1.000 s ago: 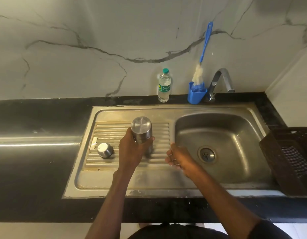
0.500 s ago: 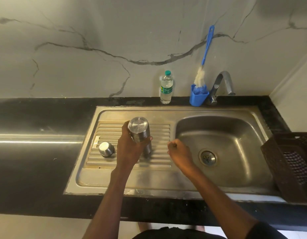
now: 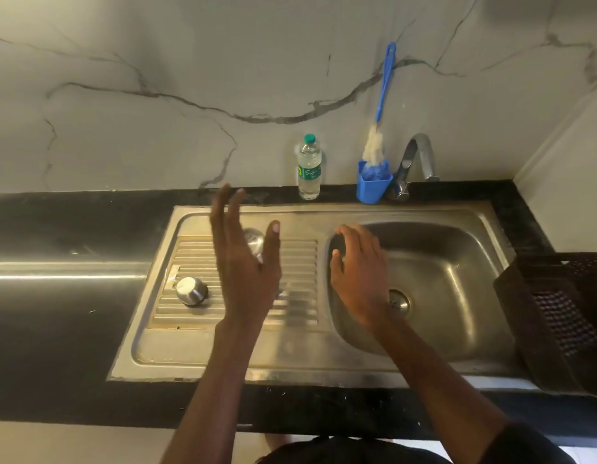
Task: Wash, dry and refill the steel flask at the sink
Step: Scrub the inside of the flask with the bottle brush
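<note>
The steel flask (image 3: pixel 254 242) stands upside down on the ribbed drainboard (image 3: pixel 297 262) of the sink, mostly hidden behind my left hand. My left hand (image 3: pixel 243 262) hovers in front of it with fingers spread straight, holding nothing. My right hand (image 3: pixel 357 276) is raised over the left edge of the basin (image 3: pixel 458 279), fingers relaxed and empty. The flask's steel cap (image 3: pixel 191 290) sits on the drainboard to the left.
A plastic water bottle (image 3: pixel 309 169) stands on the black counter by the wall. A blue holder (image 3: pixel 373 184) with a blue-handled bottle brush (image 3: pixel 384 88) stands next to the tap (image 3: pixel 419 159). A dark plastic basket (image 3: pixel 558 316) sits at the right.
My left hand has let go of the flask and opened, lifting away from it. My right hand has uncurled and moved over the basin edge.
</note>
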`<state>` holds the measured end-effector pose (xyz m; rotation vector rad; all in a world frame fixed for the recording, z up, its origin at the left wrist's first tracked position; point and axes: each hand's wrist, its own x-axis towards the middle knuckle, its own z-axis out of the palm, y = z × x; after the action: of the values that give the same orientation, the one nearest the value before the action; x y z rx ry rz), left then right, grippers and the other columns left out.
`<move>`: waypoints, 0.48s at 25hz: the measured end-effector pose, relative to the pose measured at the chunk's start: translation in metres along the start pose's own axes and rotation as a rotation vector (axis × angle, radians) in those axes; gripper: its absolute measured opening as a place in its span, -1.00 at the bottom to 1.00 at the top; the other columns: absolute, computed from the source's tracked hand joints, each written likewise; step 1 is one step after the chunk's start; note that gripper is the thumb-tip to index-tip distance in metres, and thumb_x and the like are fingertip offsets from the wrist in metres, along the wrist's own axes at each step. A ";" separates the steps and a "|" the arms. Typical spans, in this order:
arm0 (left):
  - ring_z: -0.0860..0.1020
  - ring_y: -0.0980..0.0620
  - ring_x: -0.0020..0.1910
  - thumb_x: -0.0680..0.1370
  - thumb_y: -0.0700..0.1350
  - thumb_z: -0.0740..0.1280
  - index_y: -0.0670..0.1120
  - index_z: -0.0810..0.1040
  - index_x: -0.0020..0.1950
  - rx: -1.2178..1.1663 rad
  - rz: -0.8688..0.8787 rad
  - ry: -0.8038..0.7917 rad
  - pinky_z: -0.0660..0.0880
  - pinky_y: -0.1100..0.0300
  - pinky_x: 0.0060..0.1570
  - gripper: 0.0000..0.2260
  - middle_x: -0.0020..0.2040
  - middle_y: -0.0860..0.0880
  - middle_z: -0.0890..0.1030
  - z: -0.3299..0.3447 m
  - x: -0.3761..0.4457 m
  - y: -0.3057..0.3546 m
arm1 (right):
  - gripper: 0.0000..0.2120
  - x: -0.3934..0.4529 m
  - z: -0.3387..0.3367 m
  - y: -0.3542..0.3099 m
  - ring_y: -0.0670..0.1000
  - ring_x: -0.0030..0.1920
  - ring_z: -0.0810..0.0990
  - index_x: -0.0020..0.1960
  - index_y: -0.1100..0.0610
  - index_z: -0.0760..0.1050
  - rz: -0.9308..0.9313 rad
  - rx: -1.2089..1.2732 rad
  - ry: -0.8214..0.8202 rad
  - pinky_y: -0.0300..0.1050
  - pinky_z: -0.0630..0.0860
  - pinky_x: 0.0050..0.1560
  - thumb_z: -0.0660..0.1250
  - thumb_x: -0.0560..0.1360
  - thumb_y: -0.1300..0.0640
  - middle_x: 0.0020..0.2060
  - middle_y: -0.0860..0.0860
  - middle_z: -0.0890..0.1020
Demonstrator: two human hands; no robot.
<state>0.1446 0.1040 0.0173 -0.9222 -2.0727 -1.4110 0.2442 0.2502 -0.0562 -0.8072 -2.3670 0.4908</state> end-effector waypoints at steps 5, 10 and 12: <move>0.31 -0.08 0.61 0.69 -0.11 0.31 -0.17 0.39 0.57 0.019 -0.111 -0.358 0.33 -0.11 0.54 -0.55 0.61 -0.11 0.36 0.089 0.002 -0.008 | -0.51 0.040 -0.022 0.033 0.13 0.41 0.44 0.38 0.13 0.48 -0.112 -0.145 0.004 0.19 0.42 0.37 0.40 0.46 0.25 0.39 0.11 0.48; 0.19 -0.14 0.65 0.66 -0.03 0.33 -0.16 0.24 0.65 0.232 -0.176 -0.799 0.20 -0.03 0.60 -0.40 0.66 -0.15 0.24 0.164 -0.012 -0.054 | -0.47 0.118 -0.040 0.068 0.18 0.43 0.47 0.29 0.15 0.55 -0.333 -0.438 0.002 0.27 0.32 0.45 0.47 0.32 0.31 0.39 0.13 0.49; 0.08 -0.12 0.68 0.65 0.01 0.32 -0.13 0.12 0.69 0.348 -0.187 -0.949 0.13 -0.03 0.60 -0.33 0.70 -0.13 0.12 0.184 -0.017 -0.069 | -0.49 0.156 -0.049 0.072 0.19 0.46 0.44 0.26 0.17 0.56 -0.452 -0.562 -0.013 0.30 0.28 0.47 0.47 0.32 0.33 0.38 0.14 0.50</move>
<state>0.1031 0.2540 -0.1049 -1.4386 -3.0124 -0.6527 0.2057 0.4124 0.0084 -0.4586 -2.6213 -0.3713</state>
